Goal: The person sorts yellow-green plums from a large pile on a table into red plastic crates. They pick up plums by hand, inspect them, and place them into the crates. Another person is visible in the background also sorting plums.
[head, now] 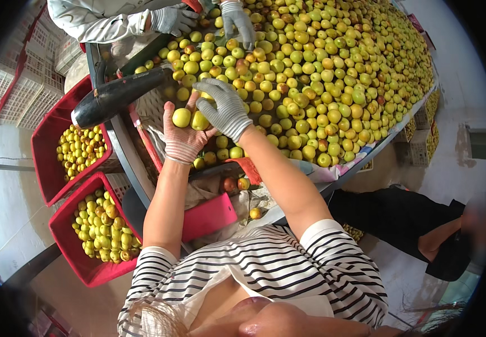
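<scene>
My left hand point(186, 135), in a red-and-white striped glove, is turned palm up and holds two yellow-green jujubes point(181, 117) side by side on its fingers. Just right of it is my right hand point(222, 107) in a grey striped glove, palm down, its fingers reaching over the right-hand fruit and the edge of the pile; whether its fingertips grip a fruit is hidden. A big heap of green, yellow and reddish jujubes point(310, 84) covers the sorting table in front and to the right. A black hair-dryer-shaped blower point(120, 97) lies left of my hands, its narrow end towards the fruit.
Two red-lined crates point(40, 168) point(63, 236) of fruit stand at the left. A co-worker's gloved hands point(238, 25) work at the table's far side. A pink case point(209, 217) lies near my body. Another person point(399, 223) is at the right, and stacked white crates point(36, 80) stand upper left.
</scene>
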{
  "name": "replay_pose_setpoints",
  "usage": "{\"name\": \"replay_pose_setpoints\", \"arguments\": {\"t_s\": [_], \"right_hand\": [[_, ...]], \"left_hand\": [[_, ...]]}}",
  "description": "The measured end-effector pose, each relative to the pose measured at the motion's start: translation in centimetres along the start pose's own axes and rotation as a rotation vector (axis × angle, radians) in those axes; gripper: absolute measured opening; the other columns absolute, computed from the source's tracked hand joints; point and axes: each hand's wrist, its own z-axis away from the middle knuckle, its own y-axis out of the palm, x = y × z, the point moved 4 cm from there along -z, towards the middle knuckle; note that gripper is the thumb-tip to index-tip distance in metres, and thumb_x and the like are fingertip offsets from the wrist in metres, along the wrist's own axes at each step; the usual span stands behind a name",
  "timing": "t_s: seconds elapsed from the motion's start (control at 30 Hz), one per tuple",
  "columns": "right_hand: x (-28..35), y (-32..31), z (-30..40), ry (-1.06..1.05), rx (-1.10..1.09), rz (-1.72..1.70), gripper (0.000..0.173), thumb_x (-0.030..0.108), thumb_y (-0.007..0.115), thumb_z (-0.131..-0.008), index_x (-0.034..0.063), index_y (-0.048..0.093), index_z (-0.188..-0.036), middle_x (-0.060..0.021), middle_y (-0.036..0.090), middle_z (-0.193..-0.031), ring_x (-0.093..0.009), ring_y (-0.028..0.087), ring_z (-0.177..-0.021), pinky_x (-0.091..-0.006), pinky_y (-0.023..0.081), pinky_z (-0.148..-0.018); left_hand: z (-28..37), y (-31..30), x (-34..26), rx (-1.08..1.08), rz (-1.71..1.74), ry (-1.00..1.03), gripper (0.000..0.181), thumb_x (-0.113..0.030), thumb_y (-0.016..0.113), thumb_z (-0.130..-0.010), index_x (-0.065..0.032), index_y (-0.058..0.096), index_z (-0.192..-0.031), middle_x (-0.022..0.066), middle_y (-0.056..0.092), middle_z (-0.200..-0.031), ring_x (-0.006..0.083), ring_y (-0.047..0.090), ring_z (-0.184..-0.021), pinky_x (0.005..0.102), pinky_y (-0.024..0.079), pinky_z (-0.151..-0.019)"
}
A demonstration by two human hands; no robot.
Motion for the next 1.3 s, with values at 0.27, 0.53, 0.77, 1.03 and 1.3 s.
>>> {"name": "replay_pose_setpoints", "arguments": {"t_s": [0.27, 0.53, 0.77, 1.03, 1.3], "right_hand": [[-3.4, -1.6, -3.6, 0.254, 0.34, -0.453, 0.055, 0.05, 0.049, -0.097, 0.0075, 0.055, -0.131, -0.0147, 0.057, -0.131, -0.025, 0.055, -0.12, -0.0352, 0.041, -0.103], [-15.3, -9.1, -2.4, 0.333, 0.311, 0.885, 0.044, 0.034, 0.045, -0.096, 0.0125, 0.049, -0.134, -0.016, 0.04, -0.145, -0.031, 0.046, -0.128, -0.044, 0.042, -0.105], [-10.7, -6.0, 0.4, 0.421, 0.41, 0.8, 0.052, 0.046, 0.056, -0.09, 0.008, 0.052, -0.125, -0.0179, 0.046, -0.124, -0.037, 0.053, -0.113, -0.0429, 0.051, -0.092], [-7.4, -4.4, 2.1, 0.45, 0.408, 0.359, 0.035, 0.037, 0.066, -0.085, 0.0167, 0.06, -0.113, -0.015, 0.053, -0.121, -0.032, 0.062, -0.107, -0.043, 0.048, -0.096], [-4.9, -16.2, 7.2, 0.379, 0.295, 0.177, 0.027, 0.029, 0.062, -0.082, 0.0108, 0.067, -0.1, -0.011, 0.07, -0.098, -0.03, 0.067, -0.087, -0.0361, 0.053, -0.079]], "left_hand": [[0.7, 2.2, 0.0, 0.169, 0.103, -0.035, 0.079, -0.062, 0.057, -0.086, -0.0148, 0.039, -0.146, 0.012, 0.04, -0.148, 0.041, 0.037, -0.136, 0.066, 0.036, -0.104], [1.3, 3.2, -3.9, 0.322, 0.25, 0.162, 0.072, -0.05, 0.057, -0.085, -0.0143, 0.04, -0.145, 0.0197, 0.031, -0.153, 0.0423, 0.023, -0.143, 0.0658, 0.035, -0.104], [14.8, 2.6, -12.7, 0.281, -0.016, 0.736, 0.077, -0.026, 0.069, -0.079, -0.0038, 0.036, -0.145, 0.0218, 0.029, -0.153, 0.04, 0.026, -0.143, 0.0567, 0.038, -0.109], [36.6, -11.8, -15.8, -0.192, 0.354, 1.095, 0.085, -0.043, 0.062, -0.081, -0.0015, 0.029, -0.147, 0.021, 0.027, -0.155, 0.0432, 0.023, -0.142, 0.0623, 0.031, -0.111], [43.6, -18.2, -13.0, -0.181, 0.426, 1.102, 0.085, -0.043, 0.056, -0.092, 0.0025, 0.015, -0.151, 0.0213, 0.029, -0.154, 0.0398, 0.039, -0.136, 0.051, 0.038, -0.112]]}}
